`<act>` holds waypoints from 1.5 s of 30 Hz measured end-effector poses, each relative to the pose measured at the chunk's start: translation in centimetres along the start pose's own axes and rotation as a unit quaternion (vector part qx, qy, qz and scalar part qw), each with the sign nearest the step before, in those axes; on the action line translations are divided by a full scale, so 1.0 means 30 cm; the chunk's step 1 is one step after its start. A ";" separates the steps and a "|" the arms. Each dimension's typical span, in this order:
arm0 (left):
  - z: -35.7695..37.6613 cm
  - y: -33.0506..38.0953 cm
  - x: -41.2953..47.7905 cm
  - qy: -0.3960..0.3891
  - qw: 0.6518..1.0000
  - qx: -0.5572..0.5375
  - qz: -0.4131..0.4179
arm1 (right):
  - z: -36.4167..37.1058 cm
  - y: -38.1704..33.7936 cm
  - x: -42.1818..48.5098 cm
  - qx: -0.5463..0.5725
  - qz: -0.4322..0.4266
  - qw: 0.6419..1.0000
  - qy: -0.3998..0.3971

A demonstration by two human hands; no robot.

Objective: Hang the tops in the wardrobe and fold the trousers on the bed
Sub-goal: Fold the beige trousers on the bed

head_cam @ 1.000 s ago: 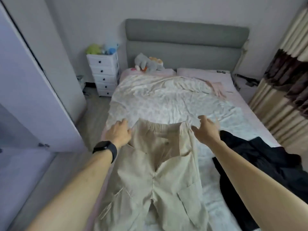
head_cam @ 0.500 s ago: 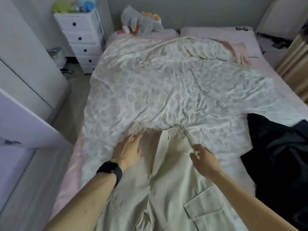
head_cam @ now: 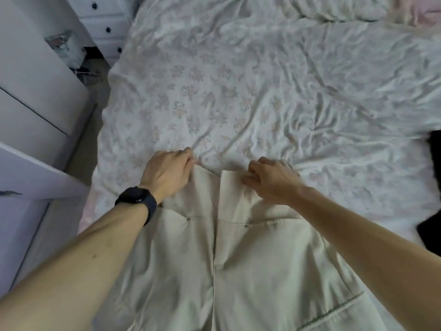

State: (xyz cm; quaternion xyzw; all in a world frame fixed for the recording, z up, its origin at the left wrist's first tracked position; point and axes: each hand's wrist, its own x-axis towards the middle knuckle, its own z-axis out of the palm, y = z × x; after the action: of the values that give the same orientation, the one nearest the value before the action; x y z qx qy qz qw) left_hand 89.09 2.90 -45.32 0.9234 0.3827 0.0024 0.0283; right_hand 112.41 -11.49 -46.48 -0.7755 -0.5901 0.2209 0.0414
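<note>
On the bed [head_cam: 238, 96], at its near end, one pair of beige trousers [head_cam: 226, 263] is laid flat and lengthwise, with the waistband pointing away from the person and the legs running out of view at the bottom edge. The left corner of the waistband is pinched by the left hand [head_cam: 167, 173], and its grip is judged to be clamped on the cloth, the fingers being curled over the edge. The right corner is taken in the same way by the right hand [head_cam: 269, 180], whose grip is likewise closed on the waistband. The trousers are spread but no fold has been made, so the folding is judged to be only at its start.

One dark garment [head_cam: 433, 144] is seen in part at the right edge, lying on the flowered cover well apart from the trousers. Whether it is a top or trousers cannot be told, and it has been neither hung nor folded. No hanger is shown, and the inside of the wardrobe is out of view. Most of the task is therefore judged to be left.

Counted otherwise: two hands, one black watch [head_cam: 137, 199] on the left wrist, one ring [head_cam: 187, 153] on a left finger, one white chest of drawers [head_cam: 107, 22] beyond the bed's far left corner, and one white door panel [head_cam: 31, 177] at the left.
</note>
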 end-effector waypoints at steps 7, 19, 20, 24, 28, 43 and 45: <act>0.078 -0.023 0.001 -0.012 0.990 -0.096 -0.098 | 0.068 -0.021 0.041 0.025 0.065 0.990 0.127; 0.016 -0.083 0.020 0.141 0.960 -0.164 -0.175 | -0.081 0.207 -0.014 0.153 0.270 0.904 0.293; -0.006 -0.085 0.070 0.132 0.965 -0.142 -0.176 | -0.104 0.209 0.017 0.133 0.261 0.911 0.291; 0.029 -0.013 0.157 0.018 0.973 -0.042 -0.226 | -0.069 0.223 0.055 0.067 0.298 0.939 0.156; 0.089 0.103 0.035 0.009 0.961 -0.090 -0.262 | 0.055 0.175 -0.188 0.077 0.244 0.949 0.184; 0.186 1.099 -1.499 -0.116 0.983 -0.140 -0.010 | 0.554 0.158 -1.876 0.113 0.336 0.935 -0.007; 0.166 1.179 -1.609 -0.139 0.980 -0.142 -0.024 | 0.552 0.175 -1.957 0.197 0.387 0.901 -0.009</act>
State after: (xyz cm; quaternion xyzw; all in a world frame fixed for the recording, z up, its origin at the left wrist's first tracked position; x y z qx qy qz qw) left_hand 80.09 -56.43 -47.56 0.8919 0.3927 -0.0717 0.2124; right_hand 98.54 -71.11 -45.85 -0.9167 -0.1887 0.3379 0.0992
